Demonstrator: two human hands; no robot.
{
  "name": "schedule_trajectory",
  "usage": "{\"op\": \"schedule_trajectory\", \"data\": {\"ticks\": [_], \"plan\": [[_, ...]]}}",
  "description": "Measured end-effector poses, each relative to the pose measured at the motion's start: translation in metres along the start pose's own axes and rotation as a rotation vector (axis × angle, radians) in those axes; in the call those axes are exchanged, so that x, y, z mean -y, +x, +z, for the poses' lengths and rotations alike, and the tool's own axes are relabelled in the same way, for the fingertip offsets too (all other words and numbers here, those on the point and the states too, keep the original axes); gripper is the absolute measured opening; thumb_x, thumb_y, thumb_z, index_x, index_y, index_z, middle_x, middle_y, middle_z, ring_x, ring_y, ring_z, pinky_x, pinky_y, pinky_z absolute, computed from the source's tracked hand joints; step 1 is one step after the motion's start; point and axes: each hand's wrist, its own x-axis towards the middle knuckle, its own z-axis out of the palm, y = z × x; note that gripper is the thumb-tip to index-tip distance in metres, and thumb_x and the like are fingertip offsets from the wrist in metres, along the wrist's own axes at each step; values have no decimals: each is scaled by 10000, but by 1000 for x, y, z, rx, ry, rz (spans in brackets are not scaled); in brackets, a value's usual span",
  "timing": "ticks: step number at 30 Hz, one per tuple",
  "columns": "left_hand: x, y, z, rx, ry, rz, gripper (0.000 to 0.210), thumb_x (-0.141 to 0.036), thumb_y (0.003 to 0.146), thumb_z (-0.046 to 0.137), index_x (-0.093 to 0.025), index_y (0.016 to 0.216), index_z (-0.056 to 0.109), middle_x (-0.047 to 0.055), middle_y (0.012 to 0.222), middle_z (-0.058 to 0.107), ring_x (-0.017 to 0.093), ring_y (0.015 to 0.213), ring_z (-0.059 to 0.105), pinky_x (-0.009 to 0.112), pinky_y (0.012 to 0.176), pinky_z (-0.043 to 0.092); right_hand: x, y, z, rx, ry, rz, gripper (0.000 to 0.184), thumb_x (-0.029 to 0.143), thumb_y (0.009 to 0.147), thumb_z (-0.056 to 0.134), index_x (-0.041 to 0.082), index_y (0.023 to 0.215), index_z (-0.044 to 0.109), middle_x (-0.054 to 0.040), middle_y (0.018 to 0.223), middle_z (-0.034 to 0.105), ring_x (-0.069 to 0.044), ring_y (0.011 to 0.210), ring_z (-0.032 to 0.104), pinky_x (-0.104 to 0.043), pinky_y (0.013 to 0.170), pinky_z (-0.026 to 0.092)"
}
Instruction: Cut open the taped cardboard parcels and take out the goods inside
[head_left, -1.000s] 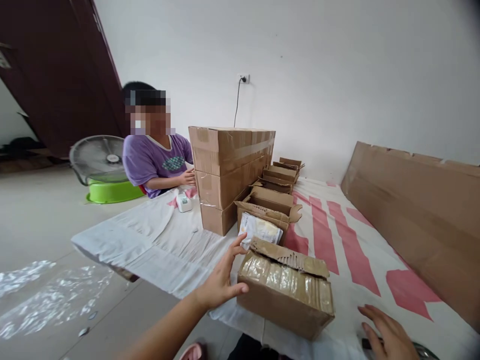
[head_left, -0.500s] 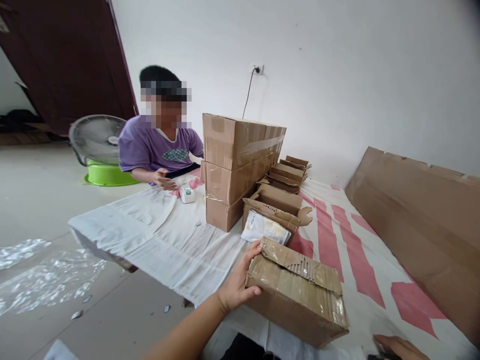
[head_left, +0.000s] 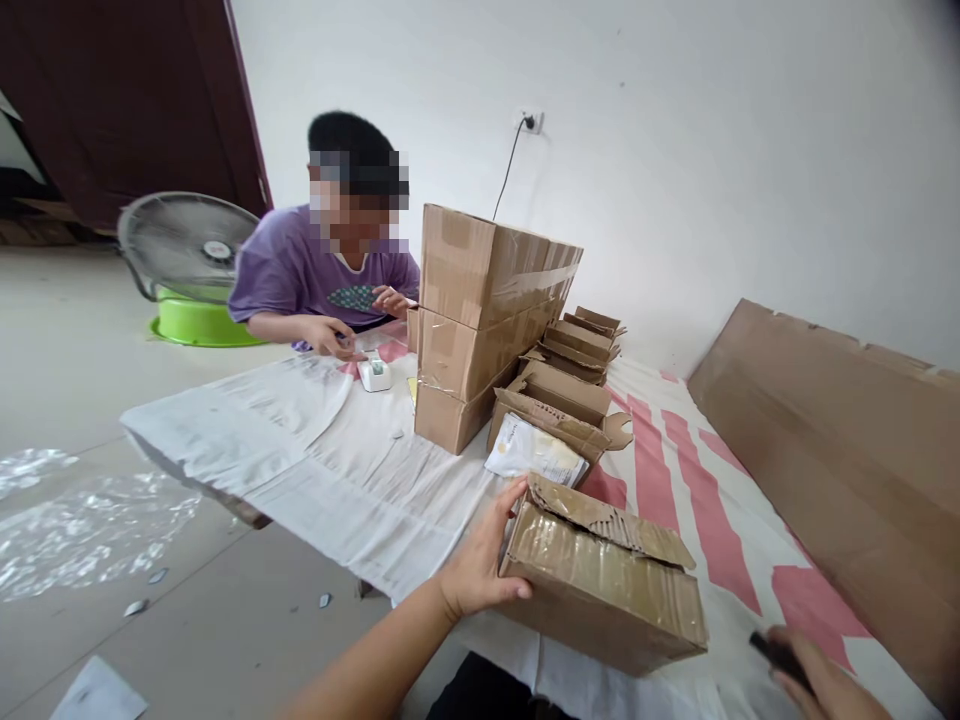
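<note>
A taped cardboard box (head_left: 607, 580) lies in front of me near the table's edge, its top flap torn and slightly lifted. My left hand (head_left: 487, 560) grips the box's left end, thumb on the near side and fingers round the far corner. To the right of the box, my right hand (head_left: 814, 675) is closed around a dark, stick-like object (head_left: 781, 662), too blurred to name. Just behind the box, white printed packets (head_left: 534, 450) lean against an open cardboard carton (head_left: 559, 400).
Sealed cartons (head_left: 457, 320) stand stacked mid-table, with more open cartons (head_left: 577, 340) behind. A person in purple (head_left: 285, 270) sits beyond, hands near a small white device (head_left: 375, 374). A large cardboard sheet (head_left: 832, 460) stands at right. Clear plastic (head_left: 97, 520) lies on the floor.
My right hand has come up from the lower edge, bringing the dark object into fuller view. The person opposite has leaned in and reached toward the white device. My left hand stays on the box.
</note>
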Motion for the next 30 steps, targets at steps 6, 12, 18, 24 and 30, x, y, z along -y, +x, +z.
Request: {"op": "schedule_trajectory", "data": {"ticks": [6, 12, 18, 24, 30], "plan": [[5, 0, 1, -5, 0, 20, 1030, -769, 717, 538, -251, 1513, 140, 152, 1588, 163, 387, 1450, 175, 561, 1172, 166, 132, 76, -73, -290, -272, -502, 387, 253, 947, 407, 229, 1314, 527, -89, 1088, 656, -195, 915, 641, -299, 750, 508], [5, 4, 0, 10, 35, 39, 1030, -806, 702, 501, -268, 1512, 160, 130, 1596, 139, 378, 1458, 149, 549, 1180, 146, 283, 118, -53, -90, -527, -812, 586, -10, 799, 344, 123, 1356, 468, -88, 884, 634, -211, 756, 563, -340, 627, 455], [9, 2, 1, -13, 23, 25, 1021, -791, 710, 513, -242, 1507, 188, 149, 1578, 185, 390, 1443, 186, 563, 1176, 146, 310, 128, -25, 17, -816, -740, 506, 109, 815, 504, 85, 1319, 518, -108, 838, 630, -232, 724, 542, -352, 589, 419], [13, 1, 1, 2, -7, 20, 1031, -792, 697, 535, -261, 1507, 182, 136, 1580, 176, 419, 1437, 172, 579, 1167, 141, 272, 110, -43, 133, -873, -683, 496, 150, 794, 564, 99, 1287, 560, -106, 819, 641, -240, 710, 560, -354, 559, 405], [12, -1, 1, 1, -14, -15, 1004, -783, 714, 523, -282, 1509, 169, 128, 1581, 171, 427, 1438, 151, 584, 1152, 181, 233, 92, -53, 64, -935, -693, 466, 74, 758, 525, 129, 1213, 610, -90, 775, 650, -235, 704, 588, -343, 546, 407]]}}
